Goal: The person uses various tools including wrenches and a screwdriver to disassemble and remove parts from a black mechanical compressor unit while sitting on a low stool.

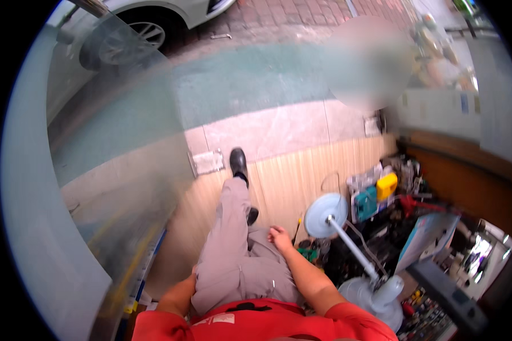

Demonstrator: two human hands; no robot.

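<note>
Looking down past a red shirt (301, 321) and grey trousers (239, 270) to a wood-patterned floor (284, 179). The right hand (280, 237) hangs over the thigh, its grip half-open, fingers loosely bent, nothing seen in it. The left hand is hidden beside the other leg, so its grip cannot be told. A pale blue standing fan (351, 244) is nearer the right hand: its round base (320, 213) lies to that hand's right and slightly forward, its pole slanting back toward the lower right
</note>
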